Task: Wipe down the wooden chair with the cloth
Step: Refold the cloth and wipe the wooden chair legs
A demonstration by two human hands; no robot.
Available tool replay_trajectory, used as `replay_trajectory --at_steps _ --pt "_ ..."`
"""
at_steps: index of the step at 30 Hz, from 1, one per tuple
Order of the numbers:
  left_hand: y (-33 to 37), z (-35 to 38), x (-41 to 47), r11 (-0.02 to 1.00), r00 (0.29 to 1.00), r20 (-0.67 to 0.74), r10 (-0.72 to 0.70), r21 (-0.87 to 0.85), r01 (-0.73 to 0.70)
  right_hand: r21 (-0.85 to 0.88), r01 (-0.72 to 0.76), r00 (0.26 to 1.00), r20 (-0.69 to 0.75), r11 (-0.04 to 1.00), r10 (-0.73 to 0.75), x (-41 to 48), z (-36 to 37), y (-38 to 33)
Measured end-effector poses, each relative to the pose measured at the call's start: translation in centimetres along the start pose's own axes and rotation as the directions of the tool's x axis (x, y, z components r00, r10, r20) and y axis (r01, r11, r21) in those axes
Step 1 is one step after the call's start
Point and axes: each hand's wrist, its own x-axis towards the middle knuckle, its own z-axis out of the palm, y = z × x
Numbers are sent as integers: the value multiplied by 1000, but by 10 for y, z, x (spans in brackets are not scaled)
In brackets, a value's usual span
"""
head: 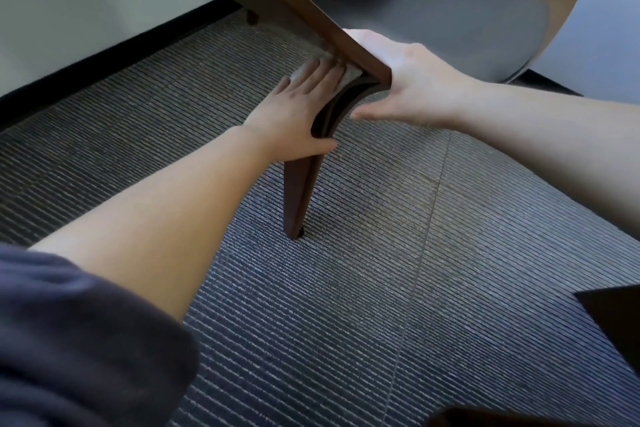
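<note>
On the ribbed carpet (pixel 450 270), close to the wall (pixel 86 10), I find the wooden chair (pixel 298 10) standing on its tapered leg (pixel 298 198), with a dark rail (pixel 332 31) running up from the corner joint (pixel 375 74) and a grey seat pad (pixel 450 21) behind. I judge the frame stiff and fairly heavy, its smooth finish possibly slippery; the corner joint looks the soundest place to steady it. The right hand (pixel 415 87) grasps that corner, fingers over the rail and thumb beneath. The left hand (pixel 298 107) lies flat, straight fingers pressing the cloth (pixel 351 74) against the rail's inner face, thumb across the leg top. The cloth is small and pale; I estimate it soft and light, best worked under a flat palm, where it may bunch. No container shows in my view.
</note>
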Motion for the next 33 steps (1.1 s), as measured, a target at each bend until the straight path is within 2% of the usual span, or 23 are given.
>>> replay_trajectory --at_steps 3,8,13,17,21,25,29,31,33 --pt "3 1 3 995 997 -40 -61 -85 58 8 3 1000 8 1000 -3 1 1 0" --pt "2 15 -19 996 997 -72 12 -85 -18 7 0 1000 -15 1000 0 0 2 3" --pt "-3 8 -3 968 987 -72 -143 -220 124 8 -5 1000 -25 1000 5 1 1 2" --pt "7 20 -12 958 979 -133 -152 -265 113 -3 11 999 -32 1000 -11 0 3 2" --pt "0 16 3 930 970 -66 -233 -306 202 1 24 999 -37 1000 -24 0 4 0" --pt "16 26 -14 966 985 -108 -138 -232 110 22 5 999 -39 1000 -5 0 3 0" --pt "31 44 -44 984 988 -124 -96 -162 75 45 -19 998 -55 999 21 -1 4 0" --pt "32 47 -40 977 978 -145 -147 -175 121 46 -22 998 -59 999 24 -1 5 -1" --pt "31 49 -33 943 957 -131 -258 -251 220 41 -26 998 -51 999 28 -1 5 -2"
